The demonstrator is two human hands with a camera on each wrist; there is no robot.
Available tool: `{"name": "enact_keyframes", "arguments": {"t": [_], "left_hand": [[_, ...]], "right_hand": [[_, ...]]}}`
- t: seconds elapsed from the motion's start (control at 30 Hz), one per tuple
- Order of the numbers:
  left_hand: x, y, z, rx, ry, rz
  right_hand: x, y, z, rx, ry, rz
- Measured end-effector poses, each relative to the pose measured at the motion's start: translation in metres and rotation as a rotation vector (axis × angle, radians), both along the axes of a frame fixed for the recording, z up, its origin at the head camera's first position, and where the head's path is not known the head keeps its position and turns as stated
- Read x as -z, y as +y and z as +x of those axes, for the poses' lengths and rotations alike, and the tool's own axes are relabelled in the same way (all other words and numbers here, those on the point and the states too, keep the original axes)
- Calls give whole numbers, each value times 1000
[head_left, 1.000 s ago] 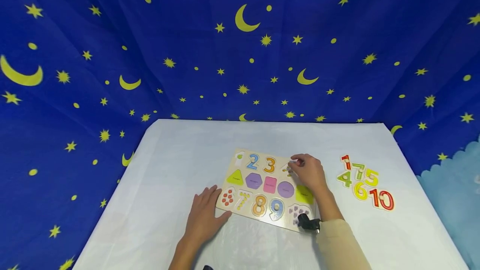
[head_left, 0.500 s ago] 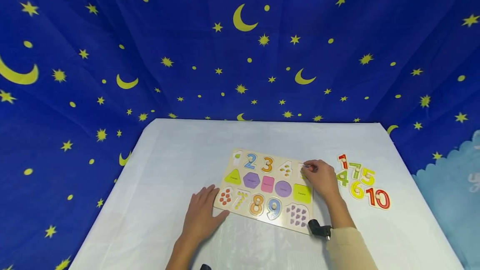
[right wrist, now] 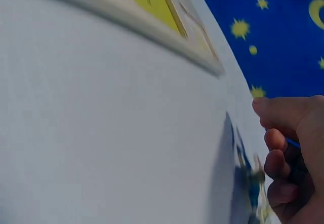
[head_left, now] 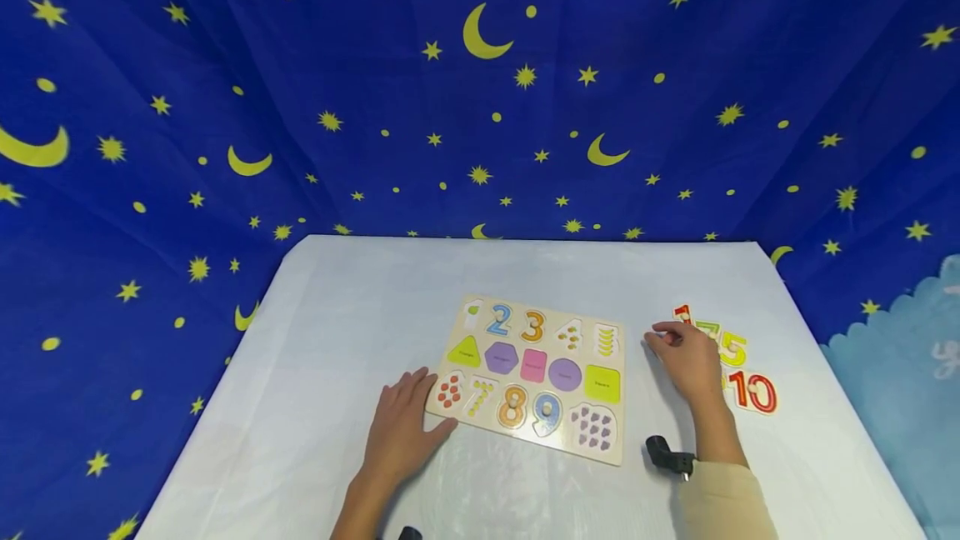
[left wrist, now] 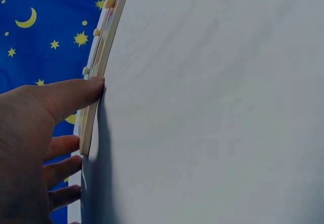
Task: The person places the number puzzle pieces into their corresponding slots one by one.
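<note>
A wooden number-puzzle board [head_left: 538, 440] lies slightly turned on the table. My left hand [head_left: 405, 427] rests at its near left corner, thumb touching the front edge and straight fingers by the left edge. In the left wrist view the thumb [left wrist: 76, 96] presses the board's edge. My right hand [head_left: 690, 361] is above the table between the board and the loose number pieces, fingers loosely bent, with no piece visible in it. A red 1 [head_left: 681, 312], green 7 [head_left: 708, 327], yellow 5 [head_left: 734, 349] and red 10 [head_left: 753, 392] show; the hand hides the 4 and most of the 6.
Pieces 2 [head_left: 499, 320], 3 [head_left: 533, 326], 8 [head_left: 513, 407] and 9 [head_left: 547, 413] sit in the board; other number slots show printed pictures. A white-covered table [head_left: 360, 298] spreads around it, with a blue starry curtain [head_left: 420, 90] behind. A wrist camera [head_left: 667, 457] hangs beside the right wrist.
My right hand has moved right from above the 4 slot, past the 5 slot, to beside the loose number pieces. My left hand has kept its place at the board's corner.
</note>
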State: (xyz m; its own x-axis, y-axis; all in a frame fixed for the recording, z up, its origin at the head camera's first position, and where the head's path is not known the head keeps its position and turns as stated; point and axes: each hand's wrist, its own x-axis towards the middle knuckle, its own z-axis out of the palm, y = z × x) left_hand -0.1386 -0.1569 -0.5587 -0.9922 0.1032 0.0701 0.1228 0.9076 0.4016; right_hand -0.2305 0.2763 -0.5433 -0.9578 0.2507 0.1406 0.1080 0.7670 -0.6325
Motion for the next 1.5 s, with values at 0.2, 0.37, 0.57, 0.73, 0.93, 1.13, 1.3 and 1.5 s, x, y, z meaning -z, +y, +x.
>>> {"name": "enact_keyframes", "arguments": {"t": [0.2,0.37,0.57,0.73,0.93,1.13,1.3,1.5], "left_hand": [[0,-1,-1,-3,6,10],[-1,-1,-1,-5,9,15],[-3,-2,0,-9,2,17],[-3,-2,0,-5,11,19],[-1,-2,0,-5,30,27],[1,-2,0,-7,18,32],[3,-2,1,-11,13,37],[3,-1,1,-9,22,38]], "right_hand": [[2,20,7,9,-29,10],[4,31,12,10,-47,41],[2,37,15,0,-1,34],[2,43,17,4,-5,30],[6,46,19,-5,-52,44],[10,47,19,-1,-53,45],[12,48,19,3,-37,50],[12,48,19,1,-24,61]]}}
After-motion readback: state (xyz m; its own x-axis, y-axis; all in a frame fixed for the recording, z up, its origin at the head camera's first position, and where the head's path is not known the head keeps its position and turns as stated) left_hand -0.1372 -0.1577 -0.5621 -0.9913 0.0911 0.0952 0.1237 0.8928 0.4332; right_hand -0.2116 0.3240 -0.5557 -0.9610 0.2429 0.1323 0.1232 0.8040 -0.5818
